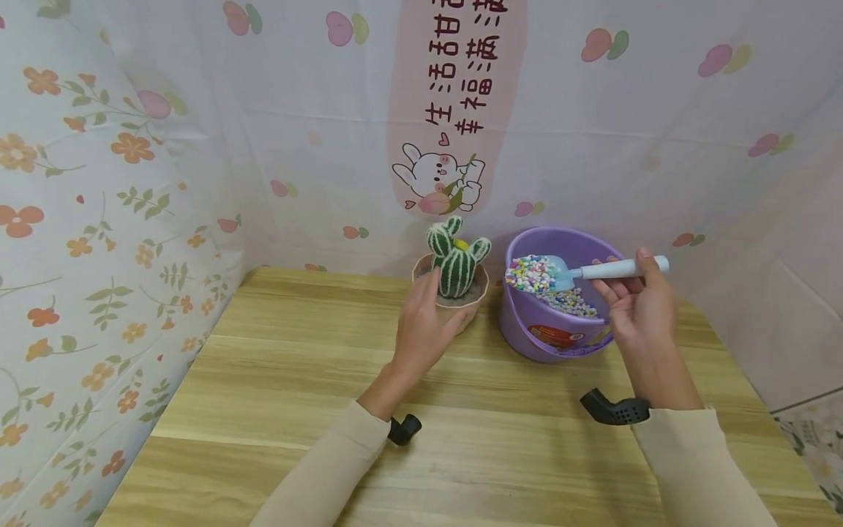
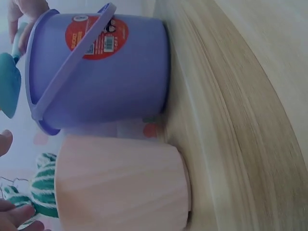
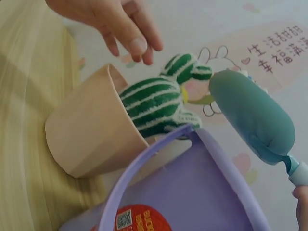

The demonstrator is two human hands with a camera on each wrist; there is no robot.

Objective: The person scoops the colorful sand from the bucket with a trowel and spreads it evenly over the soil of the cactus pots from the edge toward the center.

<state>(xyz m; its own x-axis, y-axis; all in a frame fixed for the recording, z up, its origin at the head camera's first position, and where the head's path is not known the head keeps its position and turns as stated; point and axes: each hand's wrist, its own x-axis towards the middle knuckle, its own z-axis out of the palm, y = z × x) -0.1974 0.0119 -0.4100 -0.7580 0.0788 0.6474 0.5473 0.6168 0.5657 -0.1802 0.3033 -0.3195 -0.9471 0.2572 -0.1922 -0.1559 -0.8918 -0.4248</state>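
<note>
My right hand (image 1: 645, 315) grips the pale handle of a small blue hand trowel (image 1: 565, 274) above a purple bucket (image 1: 527, 344). Colourful small pellets (image 1: 529, 274) are heaped on the trowel's blade; in the right wrist view only its turquoise underside (image 3: 255, 115) shows. More pellets (image 1: 571, 301) lie inside the bucket. To the bucket's left stands a peach flowerpot (image 2: 120, 183) holding a green-and-white knitted cactus (image 1: 456, 272) set in grey filling. Beside the cactus, over the pot's near left rim, is my left hand (image 1: 421, 329), its fingers extended; whether they touch the cactus I cannot tell.
The bucket's handle (image 3: 127, 175) hangs down its near side, by a red label (image 2: 98, 37). Both containers stand on a wood-grain table (image 1: 296, 380) near its back edge. A printed curtain (image 1: 316, 146) hangs right behind, and a flowered one (image 1: 99, 256) on the left.
</note>
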